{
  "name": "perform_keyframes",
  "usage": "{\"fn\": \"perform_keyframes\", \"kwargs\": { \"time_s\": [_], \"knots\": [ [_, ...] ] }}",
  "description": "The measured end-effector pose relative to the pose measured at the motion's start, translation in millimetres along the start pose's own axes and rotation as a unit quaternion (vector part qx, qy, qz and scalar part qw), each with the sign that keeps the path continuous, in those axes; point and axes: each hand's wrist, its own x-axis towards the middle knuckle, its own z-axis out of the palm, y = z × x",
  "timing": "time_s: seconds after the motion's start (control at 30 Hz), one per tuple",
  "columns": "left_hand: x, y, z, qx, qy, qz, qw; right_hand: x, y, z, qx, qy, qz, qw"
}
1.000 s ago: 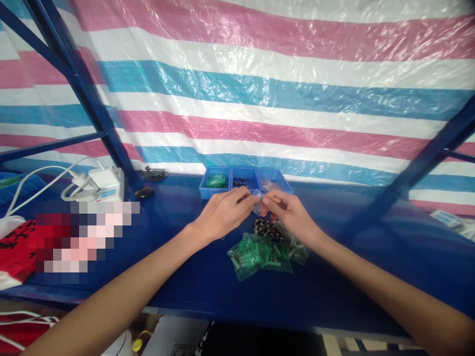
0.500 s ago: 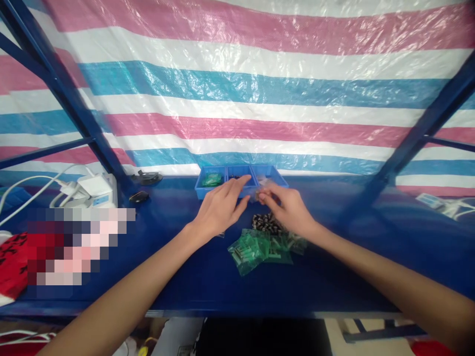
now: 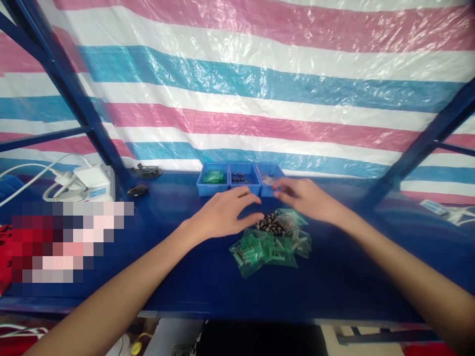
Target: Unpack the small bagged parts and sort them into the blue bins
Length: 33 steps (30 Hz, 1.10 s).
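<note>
My left hand (image 3: 226,211) hovers over the blue table with its fingers apart and holds nothing. Its thumb is close to a pile of small dark cylindrical parts (image 3: 273,225). My right hand (image 3: 306,199) is in front of the right blue bin (image 3: 267,190), fingers loosely curled and apart, with nothing visible in them. Clear plastic bags (image 3: 266,178) lie in that bin. The middle bin (image 3: 245,189) holds several small dark parts, and the left bin (image 3: 211,190) green bags. Green bags (image 3: 249,254) and a clearer bag (image 3: 301,243) lie around the pile.
A black computer mouse (image 3: 137,190) and a dark object (image 3: 148,171) lie at the back left. Nearby is a white power strip (image 3: 107,183) with cables. Blue frame posts (image 3: 423,133) rise at both sides before a striped plastic sheet (image 3: 237,99).
My right hand has parted its pinching fingers and moved right, away from the small clear packet it held by the right bin. My left hand has come down towards the dark pile.
</note>
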Motion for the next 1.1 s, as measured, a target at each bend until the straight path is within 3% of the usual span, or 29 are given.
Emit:
{"fn": "perform_keyframes", "kwargs": {
  "time_s": [0.1, 0.3, 0.47, 0.57, 0.73, 1.1],
  "knots": [
    [-1, 12, 8.6, -0.031, -0.055, 0.025, 0.998, -12, -3, -7, 0.008, -0.098, -0.045, 0.994],
    [-3, 14, 24.4, -0.018, -0.116, 0.037, 0.992, -16, 6, -16, -0.032, -0.169, -0.019, 0.985],
    [-3, 4, 23.9, 0.005, -0.109, 0.03, 0.994, -14, 8, -6, 0.069, -0.193, 0.016, 0.979],
    [-2, -3, 21.2, 0.008, -0.102, 0.02, 0.995, -10, 6, 4, 0.084, -0.186, 0.008, 0.979],
    [-1, -12, 15.1, -0.018, -0.084, 0.013, 0.996, -6, 3, 17, -0.014, -0.131, -0.043, 0.99],
    [1, -21, 16.5, -0.029, -0.068, -0.031, 0.997, -7, -5, 15, -0.009, -0.116, -0.044, 0.992]
  ]
}}
